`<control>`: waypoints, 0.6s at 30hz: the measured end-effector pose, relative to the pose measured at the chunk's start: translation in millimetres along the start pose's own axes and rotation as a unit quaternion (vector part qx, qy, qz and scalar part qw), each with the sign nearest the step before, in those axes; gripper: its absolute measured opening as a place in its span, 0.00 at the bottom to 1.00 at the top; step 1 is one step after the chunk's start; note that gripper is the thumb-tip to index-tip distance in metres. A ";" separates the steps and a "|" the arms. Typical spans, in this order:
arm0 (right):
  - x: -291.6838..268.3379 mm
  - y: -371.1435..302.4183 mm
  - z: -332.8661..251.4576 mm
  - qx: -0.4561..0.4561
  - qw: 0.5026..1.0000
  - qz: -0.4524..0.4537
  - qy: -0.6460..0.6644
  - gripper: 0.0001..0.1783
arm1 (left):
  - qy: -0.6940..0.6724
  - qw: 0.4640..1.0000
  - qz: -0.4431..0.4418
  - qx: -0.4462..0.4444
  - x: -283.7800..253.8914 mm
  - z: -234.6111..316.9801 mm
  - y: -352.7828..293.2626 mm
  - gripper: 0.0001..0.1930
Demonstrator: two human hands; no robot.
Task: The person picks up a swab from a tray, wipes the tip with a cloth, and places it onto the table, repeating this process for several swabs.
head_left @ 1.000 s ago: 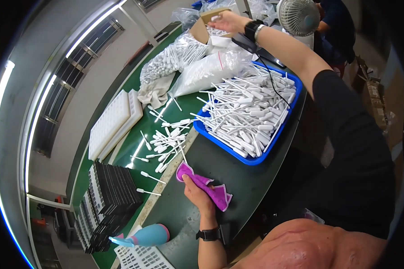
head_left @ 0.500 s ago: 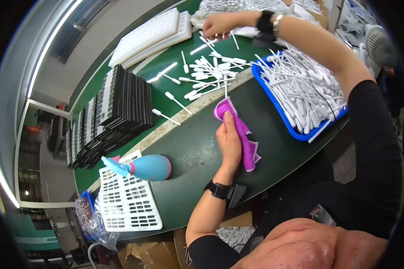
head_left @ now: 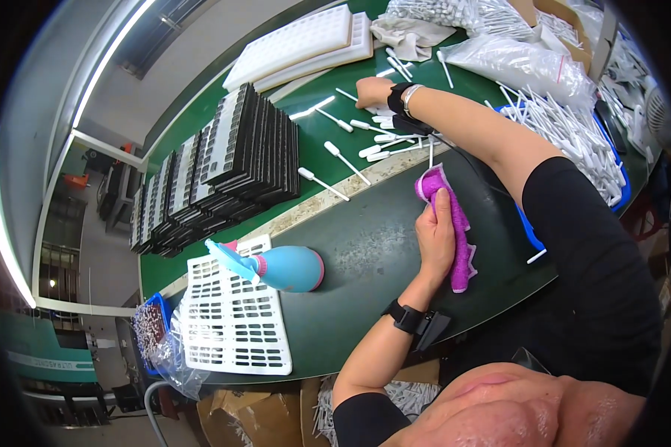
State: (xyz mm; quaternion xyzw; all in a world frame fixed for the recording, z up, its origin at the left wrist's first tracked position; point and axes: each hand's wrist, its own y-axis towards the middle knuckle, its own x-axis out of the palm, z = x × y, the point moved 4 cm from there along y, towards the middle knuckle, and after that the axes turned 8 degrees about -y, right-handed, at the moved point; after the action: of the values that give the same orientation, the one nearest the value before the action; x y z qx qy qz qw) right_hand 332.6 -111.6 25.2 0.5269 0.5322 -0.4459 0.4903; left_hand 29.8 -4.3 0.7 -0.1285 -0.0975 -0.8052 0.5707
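My left hand is closed around a folded purple cloth with a pale edge, held over the near dark green tabletop. A thin white stick rises from the cloth's top end. My right hand reaches across to the green work surface beyond. Its fingers are curled down on a thin white stick, the rest of which the hand hides. Beneath my right wrist and forearm lie several loose white swab-like sticks with thick ends, partly covered. Two more swab-like sticks lie apart, left of the cloth.
Stacked black slotted trays stand on the left. Before them, a blue spray bottle lies on a white slotted panel. White foam blocks are at the back. A blue basket of white sticks stands right, partly behind my arm.
The view has swung so that everything sits further right in it. My right hand has come nearer, down to the loose sticks. My left hand keeps its hold on the cloth.
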 end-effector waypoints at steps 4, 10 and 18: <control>-14.6 -0.5 11.6 -0.023 1.000 0.015 -0.012 0.18 | -0.001 1.000 0.000 -0.006 -1.7 5.3 0.2 0.25; -15.5 -28.9 13.0 -0.058 0.996 0.062 -0.022 0.17 | -0.004 1.000 0.005 0.014 -4.2 -0.3 2.1 0.26; -3.1 -41.9 -9.4 -0.085 0.990 0.085 -0.076 0.11 | 0.012 1.000 -0.006 0.024 -1.1 -0.4 2.5 0.26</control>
State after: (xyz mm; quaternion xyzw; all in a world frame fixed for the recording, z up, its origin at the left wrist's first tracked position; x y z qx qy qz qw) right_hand 290.2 -104.6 27.7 0.4917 0.4824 -0.3943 0.6083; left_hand 32.5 -4.3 0.0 -0.1043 -0.1104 -0.8076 0.5698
